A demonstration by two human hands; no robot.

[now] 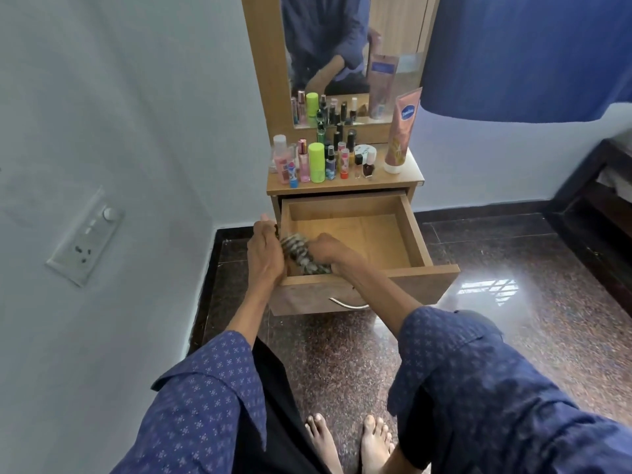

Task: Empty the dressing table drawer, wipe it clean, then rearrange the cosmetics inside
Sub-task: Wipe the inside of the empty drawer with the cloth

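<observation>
The wooden drawer point(415, 234) of the dressing table is pulled out, and its floor is bare. My right hand point(330, 249) grips a checked cloth point(302, 256) in the drawer's near left corner. My left hand point(265, 249) holds the drawer's left wall, with its fingers curled over the edge beside the cloth. Several cosmetics stand on the table top point(407, 177): a lime-green stick point(316, 162), a pink bottle point(281, 159), small spray bottles point(331, 162), nail polish point(368, 167) and a tall Vaseline lotion tube point(402, 131).
A mirror point(345, 56) rises behind the cosmetics. A white wall with a switch plate point(85, 237) is on the left. The polished granite floor point(513, 319) spreads to the right, with a dark bed frame point(595, 206) at the far right. My bare feet point(349, 443) stand below the drawer.
</observation>
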